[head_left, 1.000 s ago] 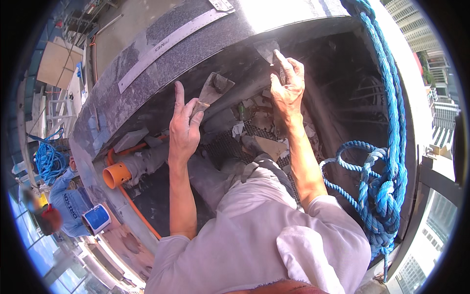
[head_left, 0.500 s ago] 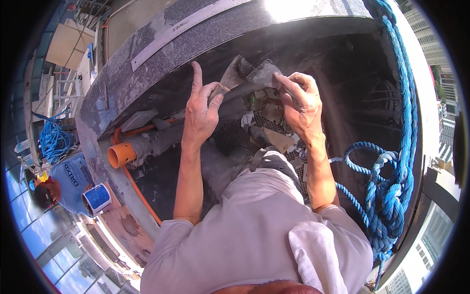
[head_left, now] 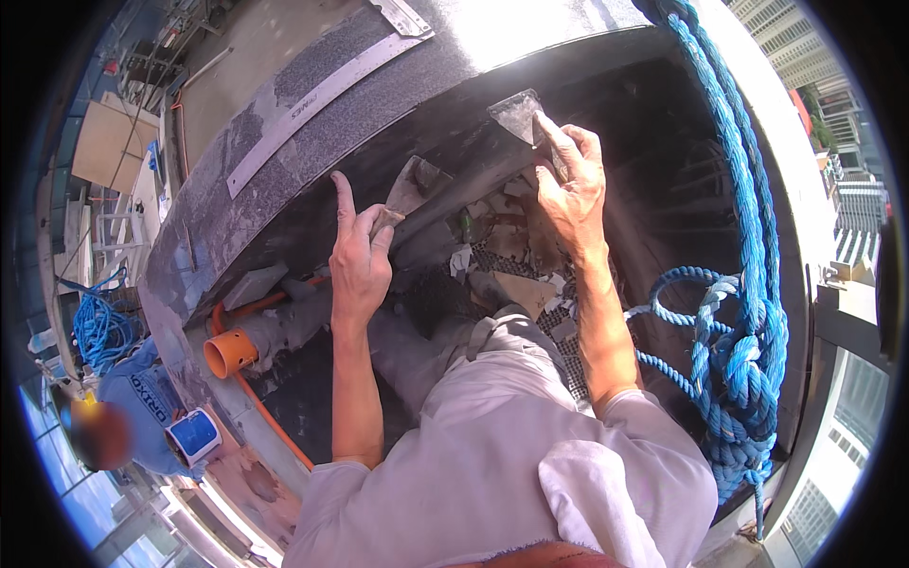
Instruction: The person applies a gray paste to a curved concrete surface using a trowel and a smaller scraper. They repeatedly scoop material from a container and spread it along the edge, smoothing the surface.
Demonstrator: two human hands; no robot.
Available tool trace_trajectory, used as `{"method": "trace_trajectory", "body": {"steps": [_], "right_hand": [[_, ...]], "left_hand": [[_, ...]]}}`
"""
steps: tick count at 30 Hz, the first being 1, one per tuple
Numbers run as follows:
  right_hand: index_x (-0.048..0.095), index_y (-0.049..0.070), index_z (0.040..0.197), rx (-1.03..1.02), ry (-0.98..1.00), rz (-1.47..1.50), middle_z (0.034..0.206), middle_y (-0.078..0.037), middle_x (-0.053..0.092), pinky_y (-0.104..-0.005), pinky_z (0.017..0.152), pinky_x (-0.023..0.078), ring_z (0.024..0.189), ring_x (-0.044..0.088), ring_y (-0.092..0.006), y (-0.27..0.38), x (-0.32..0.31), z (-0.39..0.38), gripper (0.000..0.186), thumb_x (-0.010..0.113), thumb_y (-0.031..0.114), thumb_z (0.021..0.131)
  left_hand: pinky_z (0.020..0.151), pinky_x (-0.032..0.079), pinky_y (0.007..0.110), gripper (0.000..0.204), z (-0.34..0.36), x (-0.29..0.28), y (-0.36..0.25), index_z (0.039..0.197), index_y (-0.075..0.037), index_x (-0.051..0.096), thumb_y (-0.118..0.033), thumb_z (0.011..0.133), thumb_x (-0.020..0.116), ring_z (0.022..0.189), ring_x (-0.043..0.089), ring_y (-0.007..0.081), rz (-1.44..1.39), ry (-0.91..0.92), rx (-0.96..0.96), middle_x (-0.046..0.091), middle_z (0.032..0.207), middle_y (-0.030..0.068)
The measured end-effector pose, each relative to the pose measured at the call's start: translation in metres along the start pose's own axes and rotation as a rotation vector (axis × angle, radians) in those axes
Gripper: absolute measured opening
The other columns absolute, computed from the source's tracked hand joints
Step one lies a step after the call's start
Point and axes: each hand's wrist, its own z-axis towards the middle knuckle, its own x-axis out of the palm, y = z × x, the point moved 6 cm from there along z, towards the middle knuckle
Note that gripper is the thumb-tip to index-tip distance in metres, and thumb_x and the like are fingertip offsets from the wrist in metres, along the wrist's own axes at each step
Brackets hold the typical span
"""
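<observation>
My left hand (head_left: 360,251) grips a scraper (head_left: 414,187) with a grey, coated blade, its forefinger raised clear of the tool. My right hand (head_left: 576,194) holds a second putty knife (head_left: 513,118), fingertips on it, higher and to the right. Both blades are apart, against the dark inner wall (head_left: 464,142) under the speckled grey rim (head_left: 331,114). A long metal straightedge (head_left: 312,109) lies on that rim. Broken pieces and mesh (head_left: 525,284) lie at the bottom of the dark recess around my legs.
Thick blue rope (head_left: 748,265) hangs and coils at the right. An orange pipe end (head_left: 227,352) juts out at the left. Beyond are a person in blue (head_left: 133,402), a blue-labelled container (head_left: 192,435), coiled rope (head_left: 104,322) and boards (head_left: 109,142).
Half a second ago the two blades met in the middle. Now they are separated again: my right hand has moved up and left, my left hand down and left.
</observation>
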Motion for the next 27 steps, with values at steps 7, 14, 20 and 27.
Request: {"method": "trace_trajectory", "body": {"steps": [7,14,20,27], "right_hand": [[0.079,0.018,0.147,-0.133,-0.170,0.025,0.124,-0.012,0.064,-0.0371,0.095,0.061,0.108,0.070,-0.0252,-0.004,0.019,0.037,0.071,0.072,-0.011,0.083],[0.079,0.020,0.147,-0.100,-0.188,0.043,0.123,-0.011,0.065,-0.0392,0.097,0.061,0.111,0.069,-0.0274,-0.021,0.014,0.035,0.072,0.073,-0.010,0.081],[0.080,0.020,0.145,-0.078,-0.175,-0.041,0.124,-0.011,0.064,-0.0392,0.098,0.062,0.112,0.069,-0.0270,-0.038,0.011,0.038,0.069,0.072,-0.009,0.082],[0.079,0.019,0.145,-0.100,-0.198,0.002,0.125,-0.011,0.065,-0.0389,0.098,0.060,0.111,0.069,-0.0279,-0.043,0.004,0.052,0.070,0.071,-0.011,0.083]], "left_hand": [[0.100,0.062,0.048,0.022,0.004,0.005,-0.018,0.126,0.006,0.072,-0.001,0.106,0.067,0.128,0.075,0.0434,0.148,-0.007,0.060,0.023,0.187,0.0266],[0.102,0.061,0.049,0.024,0.004,0.005,-0.015,0.128,0.007,0.071,0.001,0.105,0.068,0.132,0.073,0.0454,0.123,0.003,0.032,0.024,0.186,0.0276],[0.106,0.060,0.049,0.025,0.003,0.004,-0.017,0.129,0.007,0.070,0.001,0.105,0.068,0.141,0.067,0.0480,0.211,-0.001,0.047,0.023,0.186,0.0282],[0.114,0.055,0.049,0.027,0.004,0.009,-0.014,0.130,0.008,0.071,-0.006,0.108,0.067,0.149,0.060,0.0470,0.155,0.018,-0.038,0.021,0.187,0.0274]]}}
